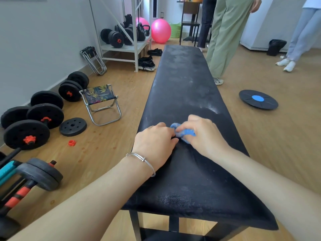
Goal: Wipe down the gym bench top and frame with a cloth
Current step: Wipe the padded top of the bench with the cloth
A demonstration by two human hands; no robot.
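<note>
The fingers of the right hand are curled round a blue cloth and hold it in a small bunch. The fingers of the left hand are bent too, with the thumb reaching to the edge of the cloth. Their tips are hidden, so I cannot tell if they pinch it or only press beside it. The cloth lies on the near half of the bench top, between the two hands.

The first risk is the cloth itself. In such a tight bunch only a little of it meets the black cover, so a stroke would probably leave stripes of the pale dust that shows on the middle and far part. Dust pushed to the right edge may fall on the floor.

The bracelet on the left wrist hangs just above the cover and could drag on it when the arm slides forward.

The frame shows only under the near end, so it seems not yet wiped. Reaching it means bending beside the bench, and the dumbbells on the floor at the left are easy to kick. A person in green trousers stands just beside the far end and may block that part.
</note>
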